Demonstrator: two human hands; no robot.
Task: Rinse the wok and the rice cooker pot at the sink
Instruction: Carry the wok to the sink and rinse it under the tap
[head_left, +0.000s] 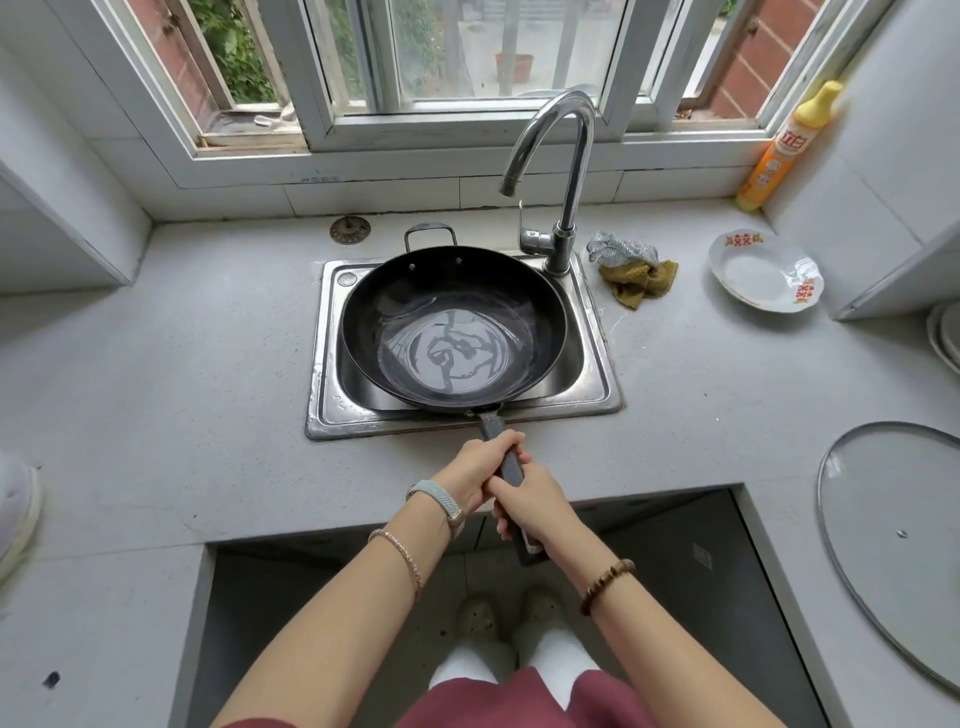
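I see a dark metal wok (452, 291), wet and glossy inside; the sink (322, 364) is shiny steel, the tap (576, 171) polished chrome, the counter (182, 338) matt and faintly speckled.

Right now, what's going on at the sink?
A person grips the wok's long handle with both hands, the left hand ahead and the right hand just behind it. The wok sits over the sink in front of the faucet, with a shallow pool of water in its bottom. No rice cooker pot is in view. A glass lid lies on the counter to the right.
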